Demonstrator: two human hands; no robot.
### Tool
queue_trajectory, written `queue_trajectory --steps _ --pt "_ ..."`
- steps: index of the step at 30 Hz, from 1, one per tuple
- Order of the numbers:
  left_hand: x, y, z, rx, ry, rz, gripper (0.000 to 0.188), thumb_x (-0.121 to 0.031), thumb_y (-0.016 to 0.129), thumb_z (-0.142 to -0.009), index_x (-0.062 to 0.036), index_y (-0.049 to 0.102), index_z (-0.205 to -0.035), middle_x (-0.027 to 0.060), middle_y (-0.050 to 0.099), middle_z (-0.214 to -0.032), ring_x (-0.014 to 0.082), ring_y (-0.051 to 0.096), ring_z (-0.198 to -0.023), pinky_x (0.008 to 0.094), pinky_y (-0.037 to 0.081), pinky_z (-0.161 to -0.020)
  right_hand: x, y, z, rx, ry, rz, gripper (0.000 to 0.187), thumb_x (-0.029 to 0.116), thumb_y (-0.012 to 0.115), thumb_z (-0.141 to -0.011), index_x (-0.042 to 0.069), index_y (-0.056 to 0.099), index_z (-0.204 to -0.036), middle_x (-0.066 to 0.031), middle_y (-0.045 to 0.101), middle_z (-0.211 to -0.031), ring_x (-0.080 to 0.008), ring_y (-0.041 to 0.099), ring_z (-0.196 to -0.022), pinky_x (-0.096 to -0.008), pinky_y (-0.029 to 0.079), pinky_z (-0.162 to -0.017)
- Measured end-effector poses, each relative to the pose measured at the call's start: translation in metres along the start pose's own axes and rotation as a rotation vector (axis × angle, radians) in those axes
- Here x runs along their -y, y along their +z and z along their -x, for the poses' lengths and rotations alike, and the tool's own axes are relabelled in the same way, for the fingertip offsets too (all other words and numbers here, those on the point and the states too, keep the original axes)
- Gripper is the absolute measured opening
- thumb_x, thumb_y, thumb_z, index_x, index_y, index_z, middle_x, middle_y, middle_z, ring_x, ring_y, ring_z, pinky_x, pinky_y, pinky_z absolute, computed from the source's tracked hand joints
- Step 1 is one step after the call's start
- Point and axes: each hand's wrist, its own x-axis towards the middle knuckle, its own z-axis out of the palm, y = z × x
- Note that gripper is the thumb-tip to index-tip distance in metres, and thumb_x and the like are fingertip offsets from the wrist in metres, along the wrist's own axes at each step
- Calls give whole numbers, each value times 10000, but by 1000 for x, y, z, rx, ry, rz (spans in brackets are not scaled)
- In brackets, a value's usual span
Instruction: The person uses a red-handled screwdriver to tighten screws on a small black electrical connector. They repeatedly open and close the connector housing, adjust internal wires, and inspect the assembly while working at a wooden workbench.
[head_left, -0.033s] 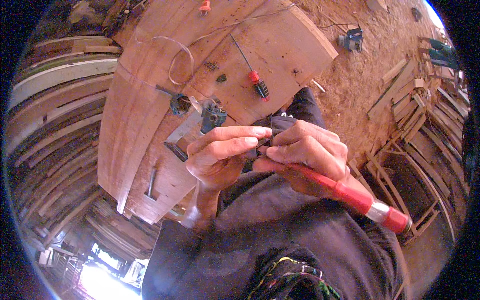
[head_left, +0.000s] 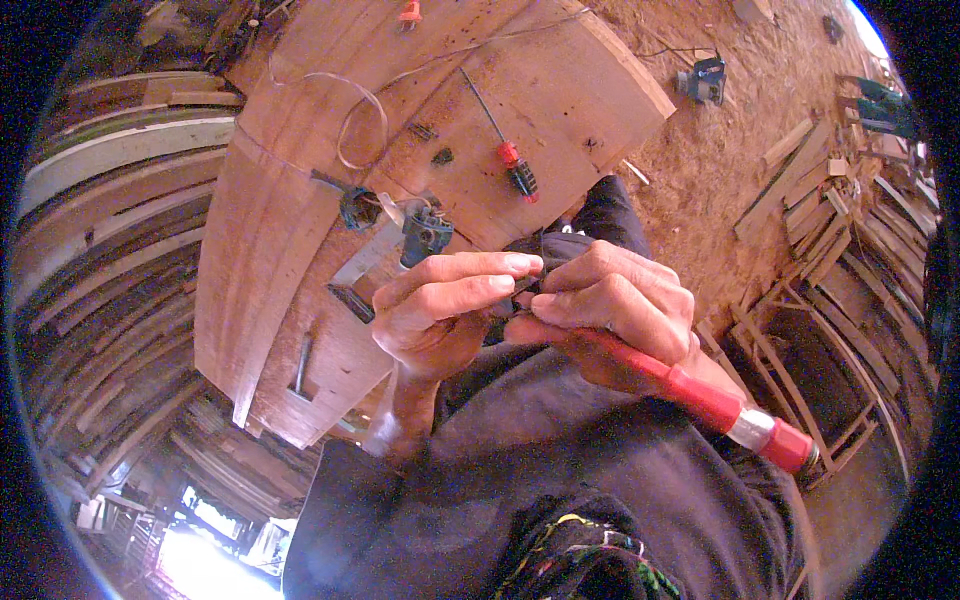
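My left hand [head_left: 435, 308] and my right hand [head_left: 620, 300] meet in front of my torso, their fingertips close together. The left thumb and fingers are pinched around a small dark piece [head_left: 524, 286], mostly hidden by the fingers. Across my right palm lies a long red tool [head_left: 700, 398] with a silver band near its outer end; its inner end is covered, so its kind cannot be told. Right thumb and forefinger also pinch at the small piece. Just beyond my left hand, an opened blue power tool [head_left: 428, 238] with bare wires sits by a flat metal plate [head_left: 368, 252].
Large wooden boards [head_left: 270, 240] hold a red-and-black screwdriver [head_left: 517, 172], a looped cord [head_left: 377, 112], an orange plug [head_left: 410, 16] and a short metal bar [head_left: 302, 366]. Another blue tool [head_left: 706, 80] lies on the brown ground. Stacked planks [head_left: 120, 240] line the left; wooden frames [head_left: 800, 360] stand right.
The outer end of the red tool has dipped very slightly. Otherwise both hands hold the same pose.
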Motion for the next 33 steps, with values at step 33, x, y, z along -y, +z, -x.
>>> queue_trajectory --steps 33 --pt "20 -46 34 -265 -211 -163 324 140 706 -785 -23 498 -973 188 610 -1108 313 662 -1031 368 589 -843 -185 122 44 859 527 468 399 364 714 -835 21 556 -967 -200 651 -801 -416 652 -802 -515 508 -685"
